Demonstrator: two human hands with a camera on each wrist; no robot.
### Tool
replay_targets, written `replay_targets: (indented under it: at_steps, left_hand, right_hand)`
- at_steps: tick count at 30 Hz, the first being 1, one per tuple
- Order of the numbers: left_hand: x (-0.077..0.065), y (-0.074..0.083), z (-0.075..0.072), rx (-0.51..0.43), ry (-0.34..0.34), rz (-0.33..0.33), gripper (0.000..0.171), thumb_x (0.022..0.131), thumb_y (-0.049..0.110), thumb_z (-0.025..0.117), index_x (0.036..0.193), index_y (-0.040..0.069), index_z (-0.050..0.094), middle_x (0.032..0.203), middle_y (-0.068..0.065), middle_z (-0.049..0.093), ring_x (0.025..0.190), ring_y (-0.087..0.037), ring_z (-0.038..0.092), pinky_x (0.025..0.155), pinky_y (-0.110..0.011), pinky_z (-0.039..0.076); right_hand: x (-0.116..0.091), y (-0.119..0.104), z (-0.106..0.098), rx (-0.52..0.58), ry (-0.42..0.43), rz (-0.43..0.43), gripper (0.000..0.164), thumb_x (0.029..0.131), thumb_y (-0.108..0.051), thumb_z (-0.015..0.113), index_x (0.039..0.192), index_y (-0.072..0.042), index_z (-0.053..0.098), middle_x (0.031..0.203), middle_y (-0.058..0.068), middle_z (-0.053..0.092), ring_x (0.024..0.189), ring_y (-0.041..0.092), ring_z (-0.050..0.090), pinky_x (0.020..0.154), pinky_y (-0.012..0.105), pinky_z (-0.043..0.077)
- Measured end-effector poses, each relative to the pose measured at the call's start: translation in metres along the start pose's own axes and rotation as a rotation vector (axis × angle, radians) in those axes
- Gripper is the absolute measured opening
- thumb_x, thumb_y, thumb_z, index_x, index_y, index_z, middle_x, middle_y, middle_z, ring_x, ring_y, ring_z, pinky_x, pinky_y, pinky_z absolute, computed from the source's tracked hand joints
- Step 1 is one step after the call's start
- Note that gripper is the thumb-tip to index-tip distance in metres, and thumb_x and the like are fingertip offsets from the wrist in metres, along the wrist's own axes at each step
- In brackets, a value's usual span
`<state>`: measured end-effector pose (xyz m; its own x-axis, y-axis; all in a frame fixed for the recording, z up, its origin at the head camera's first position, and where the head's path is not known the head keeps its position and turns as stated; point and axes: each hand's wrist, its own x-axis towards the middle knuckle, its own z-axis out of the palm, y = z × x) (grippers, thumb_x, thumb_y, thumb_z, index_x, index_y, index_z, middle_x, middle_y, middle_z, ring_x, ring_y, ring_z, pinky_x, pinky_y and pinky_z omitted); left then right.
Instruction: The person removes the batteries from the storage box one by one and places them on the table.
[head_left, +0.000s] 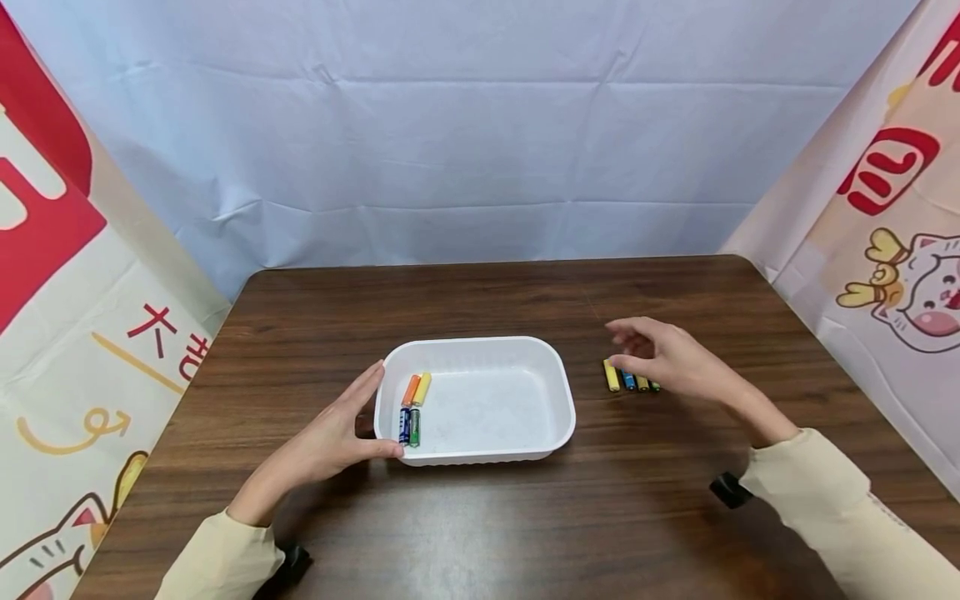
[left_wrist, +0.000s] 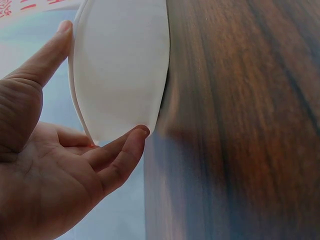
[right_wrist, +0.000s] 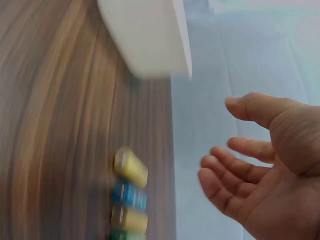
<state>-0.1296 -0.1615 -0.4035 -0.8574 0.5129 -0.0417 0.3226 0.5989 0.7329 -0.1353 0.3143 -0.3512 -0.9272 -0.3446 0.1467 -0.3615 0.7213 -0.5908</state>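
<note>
A white plastic tray (head_left: 487, 412) stands on the table. My left hand (head_left: 333, 433) holds its left end, thumb at the near corner and fingers along the far part of that side. Inside, at the left end, lie an orange battery (head_left: 410, 390), a yellow one (head_left: 422, 389), a dark blue one (head_left: 404, 425) and a green one (head_left: 416, 427). Right of the tray, my right hand (head_left: 671, 358) hovers above a row of batteries with nothing in its fingers. That row has a yellow battery (right_wrist: 131, 167), a blue one (right_wrist: 130, 195), a gold one (right_wrist: 129, 219) and a green one (right_wrist: 127, 235).
The dark wooden table (head_left: 480, 525) ends at a pale cloth backdrop (head_left: 480, 150). Printed cloths hang on both sides. A black strap (head_left: 730, 490) shows at the right sleeve, and another (head_left: 288, 571) at the left sleeve.
</note>
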Motion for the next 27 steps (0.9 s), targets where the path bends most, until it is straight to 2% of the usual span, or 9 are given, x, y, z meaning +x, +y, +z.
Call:
replay_targets:
  at_steps: [4, 6, 10, 14, 16, 21, 27]
  left_hand:
    - [0.001, 0.000, 0.000, -0.001, 0.001, 0.002, 0.118, 0.082, 0.042, 0.088, 0.165, 0.000, 0.015, 0.171, -0.018, 0.012, 0.152, -0.038, 0.024, 0.116, -0.063, 0.026]
    - [0.001, 0.000, 0.000, 0.001, 0.000, 0.000, 0.119, 0.082, 0.043, 0.088, 0.165, 0.001, 0.014, 0.171, -0.018, 0.012, 0.152, -0.037, 0.024, 0.116, -0.063, 0.027]
    - [0.001, 0.000, 0.000, 0.004, 0.002, 0.005, 0.119, 0.082, 0.045, 0.088, 0.165, 0.002, 0.014, 0.171, -0.017, 0.012, 0.152, -0.037, 0.024, 0.116, -0.063, 0.027]
    - [0.001, 0.000, 0.001, 0.006, 0.006, 0.011, 0.119, 0.082, 0.045, 0.088, 0.165, 0.002, 0.015, 0.171, -0.018, 0.012, 0.152, -0.037, 0.025, 0.116, -0.062, 0.028]
    - [0.001, 0.000, 0.001, 0.005, 0.006, 0.013, 0.119, 0.082, 0.045, 0.088, 0.165, 0.002, 0.015, 0.171, -0.018, 0.012, 0.152, -0.037, 0.025, 0.116, -0.062, 0.028]
    - [0.000, 0.000, 0.002, -0.003, 0.004, 0.014, 0.118, 0.082, 0.044, 0.088, 0.165, 0.002, 0.015, 0.171, -0.017, 0.012, 0.151, -0.037, 0.027, 0.115, -0.062, 0.029]
    - [0.000, -0.001, 0.003, 0.002, 0.010, 0.018, 0.116, 0.082, 0.043, 0.088, 0.165, 0.001, 0.017, 0.171, -0.018, 0.013, 0.149, -0.038, 0.030, 0.114, -0.062, 0.030]
  right_hand:
    - [0.015, -0.028, 0.019, 0.056, 0.044, -0.099, 0.043, 0.091, -0.008, 0.080, 0.131, -0.001, 0.066, 0.109, 0.006, 0.069, 0.095, 0.022, 0.066, 0.080, 0.037, 0.055]
    - [0.022, -0.040, 0.030, 0.076, 0.041, -0.141, 0.043, 0.090, -0.007, 0.082, 0.130, -0.003, 0.067, 0.108, 0.005, 0.069, 0.093, 0.023, 0.066, 0.078, 0.035, 0.055]
    - [0.035, -0.064, 0.054, 0.101, -0.002, -0.217, 0.046, 0.088, -0.008, 0.083, 0.130, -0.002, 0.067, 0.106, 0.004, 0.069, 0.091, 0.026, 0.066, 0.075, 0.034, 0.055]
    - [0.047, -0.085, 0.082, 0.112, -0.071, -0.256, 0.048, 0.087, -0.010, 0.083, 0.131, 0.001, 0.066, 0.107, 0.005, 0.070, 0.094, 0.026, 0.066, 0.077, 0.041, 0.057]
    - [0.053, -0.094, 0.095, 0.116, -0.106, -0.253, 0.048, 0.088, -0.012, 0.083, 0.130, 0.002, 0.066, 0.107, 0.007, 0.070, 0.094, 0.025, 0.065, 0.077, 0.041, 0.058]
    - [0.062, -0.110, 0.122, 0.133, -0.167, -0.189, 0.046, 0.086, -0.014, 0.084, 0.125, 0.004, 0.068, 0.105, 0.011, 0.070, 0.093, 0.021, 0.064, 0.080, 0.031, 0.054]
    - [0.070, -0.124, 0.148, 0.135, -0.223, -0.103, 0.046, 0.084, -0.014, 0.085, 0.122, 0.005, 0.069, 0.101, 0.012, 0.070, 0.092, 0.027, 0.064, 0.080, 0.025, 0.050]
